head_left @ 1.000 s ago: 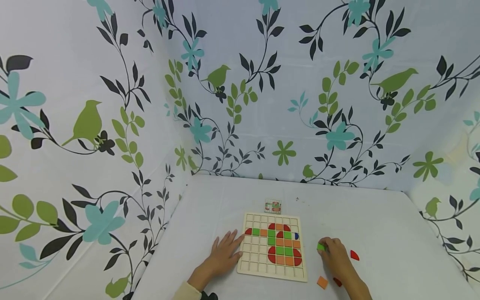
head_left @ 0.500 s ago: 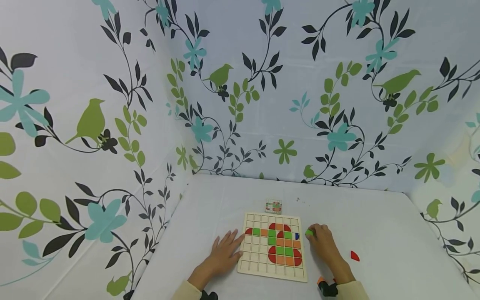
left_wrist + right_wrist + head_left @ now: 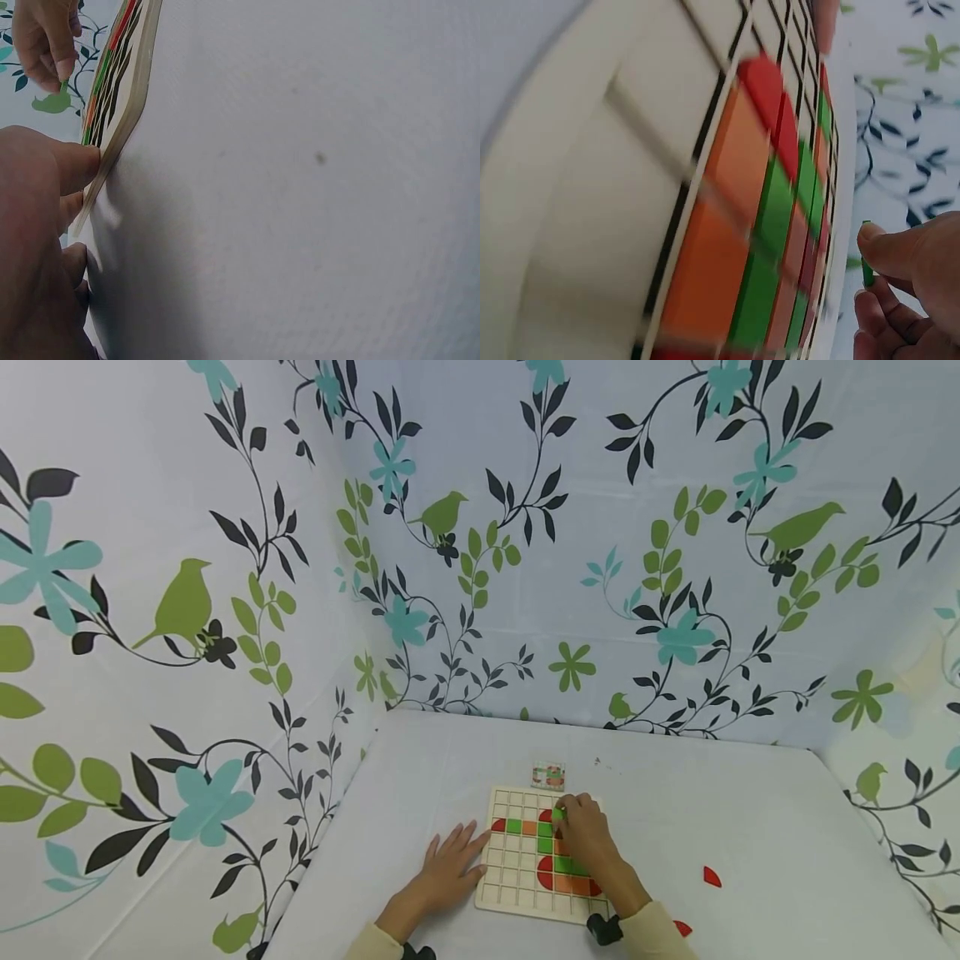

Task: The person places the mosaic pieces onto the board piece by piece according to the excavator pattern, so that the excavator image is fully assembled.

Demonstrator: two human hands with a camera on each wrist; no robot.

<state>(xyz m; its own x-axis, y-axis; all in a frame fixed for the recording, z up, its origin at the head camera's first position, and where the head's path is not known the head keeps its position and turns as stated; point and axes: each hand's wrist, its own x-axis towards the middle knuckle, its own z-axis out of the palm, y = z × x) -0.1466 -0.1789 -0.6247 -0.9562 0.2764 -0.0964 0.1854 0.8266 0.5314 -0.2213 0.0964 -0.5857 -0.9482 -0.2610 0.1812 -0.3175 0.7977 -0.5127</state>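
Note:
A pale wooden grid board (image 3: 510, 893) lies on the white table, partly filled with red, green and orange tiles. My right hand (image 3: 588, 835) is over the board's upper right part and hides several tiles there. Between its thumb and fingers it pinches a green tile (image 3: 867, 255), seen edge-on in the right wrist view and held above the board. My left hand (image 3: 447, 862) lies spread on the table at the board's left side, with its thumb and a finger touching the edge. In the left wrist view those fingers (image 3: 79, 166) meet the board's rim.
Behind the board lies a small pattern card (image 3: 549, 775) with a coloured picture. To the right are a red quarter-round tile (image 3: 712, 877) and another red tile (image 3: 682, 928) near the right sleeve. A patterned cloth wall (image 3: 480, 635) rises behind the table.
My right hand has carried the green tile leftward from the table on the right to over the board. The left hand has stayed at the board's edge.

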